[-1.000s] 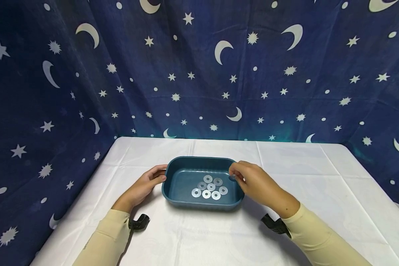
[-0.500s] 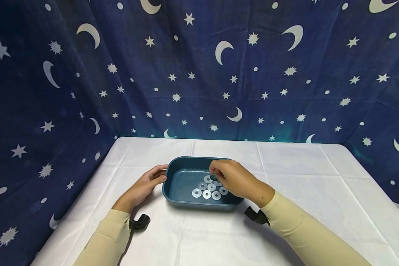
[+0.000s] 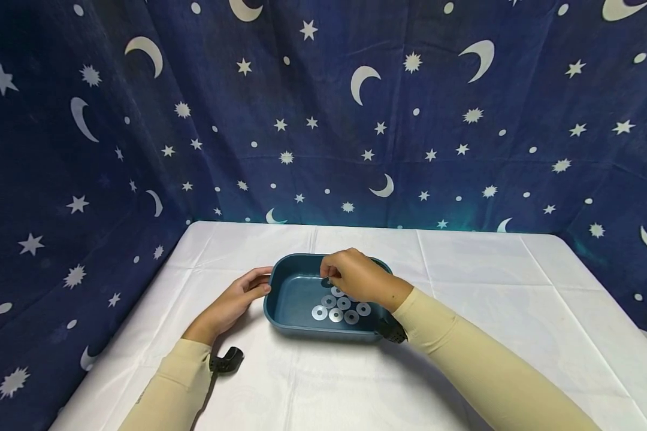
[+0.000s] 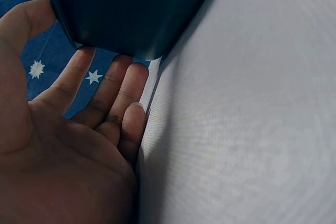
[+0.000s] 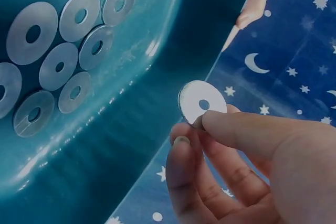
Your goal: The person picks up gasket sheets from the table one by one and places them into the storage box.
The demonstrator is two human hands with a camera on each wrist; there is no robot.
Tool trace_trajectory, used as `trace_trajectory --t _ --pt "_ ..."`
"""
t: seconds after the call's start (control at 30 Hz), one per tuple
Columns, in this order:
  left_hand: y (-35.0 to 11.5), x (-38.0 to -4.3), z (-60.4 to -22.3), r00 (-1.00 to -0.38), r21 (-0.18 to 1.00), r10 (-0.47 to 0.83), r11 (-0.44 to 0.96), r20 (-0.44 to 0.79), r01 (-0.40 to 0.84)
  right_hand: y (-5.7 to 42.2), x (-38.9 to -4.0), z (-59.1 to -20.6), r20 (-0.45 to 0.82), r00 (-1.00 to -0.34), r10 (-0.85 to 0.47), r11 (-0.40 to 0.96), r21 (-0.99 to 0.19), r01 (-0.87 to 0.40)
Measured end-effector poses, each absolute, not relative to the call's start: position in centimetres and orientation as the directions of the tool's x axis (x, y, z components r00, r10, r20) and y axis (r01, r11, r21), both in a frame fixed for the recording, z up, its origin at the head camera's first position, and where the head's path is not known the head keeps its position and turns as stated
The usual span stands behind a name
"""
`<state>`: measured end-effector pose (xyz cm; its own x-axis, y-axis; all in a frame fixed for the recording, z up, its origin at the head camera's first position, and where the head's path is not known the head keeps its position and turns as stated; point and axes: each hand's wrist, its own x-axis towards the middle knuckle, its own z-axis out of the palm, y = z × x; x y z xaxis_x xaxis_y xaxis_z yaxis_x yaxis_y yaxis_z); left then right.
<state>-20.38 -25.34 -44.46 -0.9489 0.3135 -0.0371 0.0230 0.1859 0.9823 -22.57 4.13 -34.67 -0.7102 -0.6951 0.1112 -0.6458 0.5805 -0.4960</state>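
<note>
A dark teal oblong tray (image 3: 293, 302) sits on the white cloth. Several flat metal washers (image 5: 20, 35) lie in it, grouped toward its right half in the head view. Over the tray's far side, my right hand (image 3: 358, 276) pinches one more washer (image 5: 190, 102) between thumb and fingers, its face and centre hole showing in the right wrist view. My left hand (image 3: 230, 306) rests at the tray's left end, its fingers extended and thumb and index tips touching the rim (image 4: 63, 30). In the head view the right hand hides some of the washers.
A white cloth (image 3: 496, 287) covers the table around the tray. Dark blue fabric (image 3: 323, 120) with moons and stars hangs behind and at the sides. Black wrist mounts (image 3: 227, 361) sit at both cuffs.
My right hand has moved left from the tray's right end to above its far middle, carrying the pinched washer. The left hand, tray and lying washers stay in place.
</note>
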Motion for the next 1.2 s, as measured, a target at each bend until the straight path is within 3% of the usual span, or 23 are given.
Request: trace_trajectory --t 0.53,1.2 --pt "-25.6 -20.3 -44.5 -0.951 0.98 0.306 0.2 -0.042 0.021 1.0 -25.4 -36.1 -0.021 -0.693 -0.721 0.586 -0.553 -0.592" --pt "-25.5 -20.6 -44.5 -0.952 0.976 0.301 0.219 -0.064 0.004 0.1 -25.8 -37.4 -0.2 -0.644 -0.738 0.621 -0.576 -0.532"
